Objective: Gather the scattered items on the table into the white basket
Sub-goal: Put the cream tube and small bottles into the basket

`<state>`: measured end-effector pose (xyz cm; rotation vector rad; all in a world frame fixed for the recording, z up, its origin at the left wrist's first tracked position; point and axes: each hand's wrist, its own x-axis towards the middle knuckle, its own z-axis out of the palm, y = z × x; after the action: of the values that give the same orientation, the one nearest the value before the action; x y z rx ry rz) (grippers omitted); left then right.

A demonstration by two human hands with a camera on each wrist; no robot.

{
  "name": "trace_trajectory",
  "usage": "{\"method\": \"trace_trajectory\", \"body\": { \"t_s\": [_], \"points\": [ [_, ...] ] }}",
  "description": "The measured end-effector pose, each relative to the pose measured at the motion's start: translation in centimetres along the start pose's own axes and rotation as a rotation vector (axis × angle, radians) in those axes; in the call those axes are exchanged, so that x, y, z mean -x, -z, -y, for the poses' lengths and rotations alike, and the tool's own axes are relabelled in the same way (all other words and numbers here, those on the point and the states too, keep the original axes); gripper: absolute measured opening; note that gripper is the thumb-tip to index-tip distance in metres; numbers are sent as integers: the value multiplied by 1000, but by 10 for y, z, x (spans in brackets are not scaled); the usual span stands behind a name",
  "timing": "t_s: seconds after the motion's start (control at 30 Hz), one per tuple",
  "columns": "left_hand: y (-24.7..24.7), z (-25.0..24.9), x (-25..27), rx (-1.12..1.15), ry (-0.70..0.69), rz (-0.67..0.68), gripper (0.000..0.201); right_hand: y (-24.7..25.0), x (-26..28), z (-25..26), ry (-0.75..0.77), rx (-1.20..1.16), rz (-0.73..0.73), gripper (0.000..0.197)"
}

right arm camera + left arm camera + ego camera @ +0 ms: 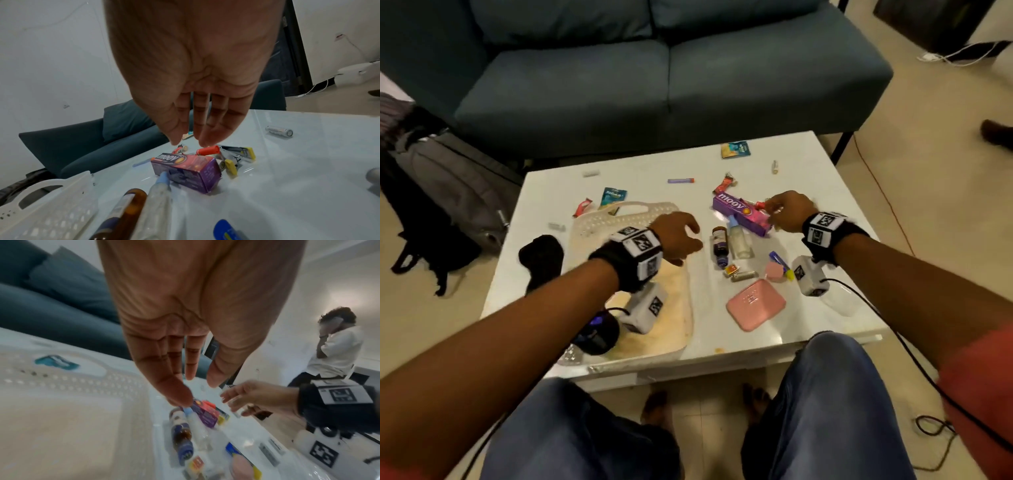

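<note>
Both palms fill my wrist views: left hand [677,236] relaxed, empty; right hand [789,209] spread above the red cap [207,150], which I'd pinch squarely.

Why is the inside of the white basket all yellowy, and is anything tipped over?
The white basket has yellow-brown stains across its floor, unlike its pale rim. Beside it the brown bottle and the clear bottle lie on their sides, not upright. Nothing looks spilled or broken.
</note>
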<state>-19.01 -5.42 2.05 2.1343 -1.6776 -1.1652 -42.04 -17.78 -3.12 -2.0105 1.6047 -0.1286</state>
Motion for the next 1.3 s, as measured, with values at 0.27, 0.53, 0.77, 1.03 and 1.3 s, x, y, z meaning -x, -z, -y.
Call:
{"method": "trace_trajectory", "body": {
  "t_s": [0.27, 0.53, 0.77, 1.03, 1.3],
  "points": [
    [-54, -29, -89, -300, 80, 100, 53, -28, -18, -4, 139, 169, 94, 73],
    [-73, -33, -128, -417, 105, 87, 60, -37, -9, -40, 135, 160, -36, 21],
    [-71, -47, -132, -315, 143, 154, 13, -40, -15, -29, 270, 148, -86, 34],
    [-25, -44, -91, -107, 132, -62, 24, -80, -19, 4, 285, 242, -21, 44],
    [-13, 24, -1, 349, 234, -189, 49, -76, -3, 31, 160, 31, 9, 64]
  ]
}}
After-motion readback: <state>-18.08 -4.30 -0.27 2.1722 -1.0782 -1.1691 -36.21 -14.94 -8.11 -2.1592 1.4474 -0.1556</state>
